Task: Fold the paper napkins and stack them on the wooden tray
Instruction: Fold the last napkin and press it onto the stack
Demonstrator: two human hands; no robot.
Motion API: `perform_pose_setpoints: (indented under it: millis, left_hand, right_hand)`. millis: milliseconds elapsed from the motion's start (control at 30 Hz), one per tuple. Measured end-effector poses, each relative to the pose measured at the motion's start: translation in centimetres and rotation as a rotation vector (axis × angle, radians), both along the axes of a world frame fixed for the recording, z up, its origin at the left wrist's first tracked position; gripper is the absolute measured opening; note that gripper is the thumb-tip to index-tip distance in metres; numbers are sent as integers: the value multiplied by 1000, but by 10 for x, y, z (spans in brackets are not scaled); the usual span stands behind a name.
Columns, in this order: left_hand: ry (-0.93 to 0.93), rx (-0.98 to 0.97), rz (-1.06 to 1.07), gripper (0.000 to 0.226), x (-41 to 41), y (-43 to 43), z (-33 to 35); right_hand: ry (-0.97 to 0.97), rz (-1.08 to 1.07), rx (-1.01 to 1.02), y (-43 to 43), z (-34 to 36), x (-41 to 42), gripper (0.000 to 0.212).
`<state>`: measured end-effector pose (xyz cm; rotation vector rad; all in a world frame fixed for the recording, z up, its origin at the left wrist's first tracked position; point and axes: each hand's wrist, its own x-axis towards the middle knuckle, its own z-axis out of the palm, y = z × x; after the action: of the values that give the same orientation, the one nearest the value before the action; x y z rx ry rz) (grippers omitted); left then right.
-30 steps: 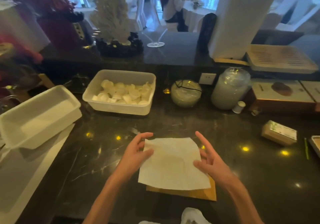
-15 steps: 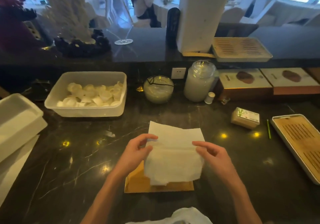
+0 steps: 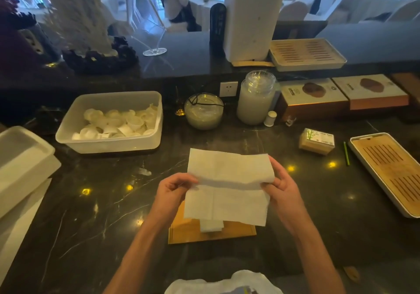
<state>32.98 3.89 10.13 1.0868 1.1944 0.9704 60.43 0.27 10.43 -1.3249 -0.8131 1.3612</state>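
A white paper napkin (image 3: 227, 189) hangs in the air over the dark counter, creased across its middle. My left hand (image 3: 173, 190) pinches its left edge at the crease and my right hand (image 3: 280, 190) pinches its right edge. Below it lies a flat wooden tray (image 3: 188, 232), partly hidden by the napkin. A small folded white napkin (image 3: 211, 226) rests on that tray, mostly covered by the held one.
A plastic tub (image 3: 109, 143) of small white cups stands at the back left, white lidded bins (image 3: 22, 164) at the far left. A glass bowl (image 3: 203, 111), a jar (image 3: 255, 99), boxes (image 3: 317, 139) and a slatted tea tray (image 3: 391, 171) fill the back and right.
The napkin was lifted off the counter and bent along a horizontal crease, its far half now standing up. Both hands shifted to its side edges. The camera view swung to the right.
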Motion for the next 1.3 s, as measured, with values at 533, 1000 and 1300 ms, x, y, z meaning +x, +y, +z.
perform_pose_setpoints:
  millis: [533,1000,1300]
  left_hand:
    - [71,47,149,49,11,2,-26]
    - [460,345,-421,31,51,59,15]
    - [129,84,-280,17,60,52,17]
  right_hand:
    - [-205,42,-26,9,2,5,40]
    - [-633,644,275,70,55,11,23]
    - [-150,323,140,84,60,4,55]
